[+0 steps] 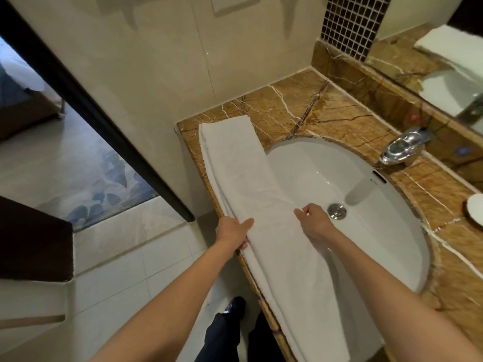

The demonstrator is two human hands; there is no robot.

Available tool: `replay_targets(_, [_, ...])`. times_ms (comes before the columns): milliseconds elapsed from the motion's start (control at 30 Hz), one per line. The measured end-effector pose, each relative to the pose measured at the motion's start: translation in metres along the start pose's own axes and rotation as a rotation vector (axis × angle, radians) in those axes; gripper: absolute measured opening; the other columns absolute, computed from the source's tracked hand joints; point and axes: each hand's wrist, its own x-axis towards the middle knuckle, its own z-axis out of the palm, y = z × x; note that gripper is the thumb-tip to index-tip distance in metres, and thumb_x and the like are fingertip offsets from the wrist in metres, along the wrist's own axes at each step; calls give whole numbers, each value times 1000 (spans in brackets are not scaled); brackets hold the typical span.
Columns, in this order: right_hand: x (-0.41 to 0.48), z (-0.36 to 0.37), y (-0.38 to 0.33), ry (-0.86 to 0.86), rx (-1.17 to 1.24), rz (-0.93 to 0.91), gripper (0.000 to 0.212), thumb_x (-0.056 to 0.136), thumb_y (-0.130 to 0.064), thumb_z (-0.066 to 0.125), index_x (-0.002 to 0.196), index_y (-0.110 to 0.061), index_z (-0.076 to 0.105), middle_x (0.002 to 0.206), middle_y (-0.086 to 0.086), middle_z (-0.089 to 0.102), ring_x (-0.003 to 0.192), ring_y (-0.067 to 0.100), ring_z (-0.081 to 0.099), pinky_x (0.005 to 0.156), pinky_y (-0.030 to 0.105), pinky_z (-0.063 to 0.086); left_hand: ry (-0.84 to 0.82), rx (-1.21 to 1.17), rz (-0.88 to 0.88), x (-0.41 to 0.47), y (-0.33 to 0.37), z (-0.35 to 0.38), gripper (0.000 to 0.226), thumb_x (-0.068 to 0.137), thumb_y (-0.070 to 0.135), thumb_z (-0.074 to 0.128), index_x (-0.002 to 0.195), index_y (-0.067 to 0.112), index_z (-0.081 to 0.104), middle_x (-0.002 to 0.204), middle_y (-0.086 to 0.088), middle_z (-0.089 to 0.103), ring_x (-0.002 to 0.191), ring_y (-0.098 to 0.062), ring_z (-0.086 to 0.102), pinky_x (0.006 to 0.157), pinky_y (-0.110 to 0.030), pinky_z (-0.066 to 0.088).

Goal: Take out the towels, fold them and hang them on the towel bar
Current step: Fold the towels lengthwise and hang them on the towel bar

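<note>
Towel: long white folded towel (251, 178) on brown marble counter (326, 108), overlapping white oval basin (366, 231); long axis runs frame centre to bottom edge.
Left hand (234, 232): gripping towel's left edge.
Right hand (313, 220): pinching its right edge.

Matt cloth on polished stone and glazed ceramic.
The towel (251, 178) is white cloth, matt, with a faint woven pattern. The counter (339, 111) is brown stone with pale veins, polished glossy. The sink (326, 165) is smooth, shiny white ceramic. The tap (400, 147) and drain plug (337, 210) are bright, mirror-like metal. The floor (125, 270) is pale smooth tile.
</note>
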Motion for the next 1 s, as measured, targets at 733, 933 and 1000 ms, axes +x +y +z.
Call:
replay_targets(733, [-48, -29, 29, -99, -172, -41, 44, 88, -47, 60, 65, -18, 35, 61, -4, 41, 53, 12, 39, 50, 27, 30, -363, -248, -147, -44, -26, 4, 27, 81, 12, 73, 102, -1, 61, 95, -15, 71, 86, -27, 71, 75, -44, 59])
replay_targets(933, [-62, -31, 28, -65, -108, -9, 42, 93, -45, 49, 65, -16, 35, 60, -3, 45, 55, 17, 43, 55, 30, 35, -287, -267, -125, -58, -27, 15, 24, 84, 17, 72, 97, 0, 60, 97, -16, 69, 80, -24, 69, 64, -38, 60])
replay_targets(1000, [-70, -32, 36, -48, -13, -13, 35, 91, -48, 51, 79, -16, 46, 66, -6, 57, 61, 15, 53, 59, 29, 39, -365, -265, -174, -66, -29, 14, 30, 84, 17, 71, 105, -1, 59, 102, -17, 69, 85, -26, 69, 64, -36, 60])
